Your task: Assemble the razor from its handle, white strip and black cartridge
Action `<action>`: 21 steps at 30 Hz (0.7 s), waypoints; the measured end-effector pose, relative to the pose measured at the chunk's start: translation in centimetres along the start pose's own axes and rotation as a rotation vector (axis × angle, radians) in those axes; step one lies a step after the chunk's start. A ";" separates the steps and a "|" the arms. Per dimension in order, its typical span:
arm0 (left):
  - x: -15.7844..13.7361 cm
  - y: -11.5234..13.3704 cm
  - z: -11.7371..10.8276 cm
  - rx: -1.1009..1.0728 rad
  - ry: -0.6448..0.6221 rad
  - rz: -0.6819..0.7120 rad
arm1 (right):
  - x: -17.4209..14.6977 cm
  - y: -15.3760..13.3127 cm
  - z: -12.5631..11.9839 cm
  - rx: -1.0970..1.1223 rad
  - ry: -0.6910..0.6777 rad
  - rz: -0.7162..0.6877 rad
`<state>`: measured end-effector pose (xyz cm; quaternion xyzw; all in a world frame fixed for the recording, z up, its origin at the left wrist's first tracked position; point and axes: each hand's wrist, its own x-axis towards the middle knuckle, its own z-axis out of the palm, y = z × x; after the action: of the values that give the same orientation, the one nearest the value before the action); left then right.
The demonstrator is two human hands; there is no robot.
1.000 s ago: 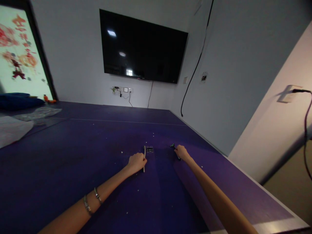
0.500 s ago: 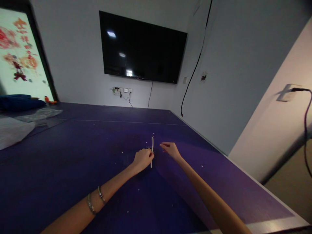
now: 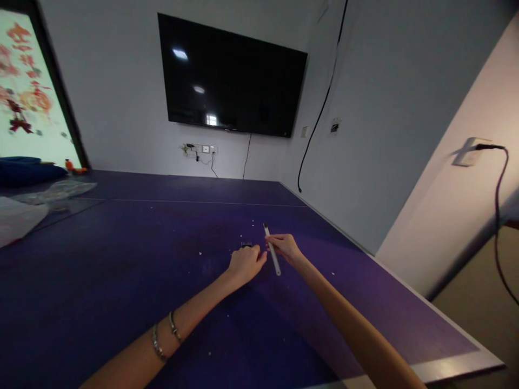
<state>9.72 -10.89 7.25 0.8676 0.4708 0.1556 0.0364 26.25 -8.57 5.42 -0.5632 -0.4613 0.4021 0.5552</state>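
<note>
A slim white stick-like tool with a dark tip [image 3: 274, 262] is pinched between the thumb and fingers of my right hand [image 3: 285, 247]. It leans, dark end up and away, with a small round mark at its lower end. Close by on the left, my left hand [image 3: 245, 265] has its fingers curled, the thumb almost at the tool. Whatever those fingers may hold is hidden. Just beyond its knuckles a small dark and clear object [image 3: 246, 245] lies on the purple tabletop [image 3: 162, 281], partly covered by the hand.
Small white bits [image 3: 200, 253] are scattered over the tabletop. Clear plastic wrapping [image 3: 60, 190] and a white sheet [image 3: 20, 219] lie at the left, near a dark blue cloth bundle [image 3: 30, 170]. A black cable [image 3: 320, 116] hangs by the wall at the table's back right.
The white tool has passed from my left hand to my right and turned, so its dark tip shows. My left hand has shifted right, and the view has swung slightly.
</note>
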 end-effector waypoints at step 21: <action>2.8 -7.2 1.7 -0.126 -0.035 -0.108 | 4.0 4.7 -11.8 -1.144 0.285 0.044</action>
<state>5.87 -4.49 4.82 0.8395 0.5056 0.1673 0.1074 38.99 -7.55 1.72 -0.8310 -0.5141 0.0211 0.2113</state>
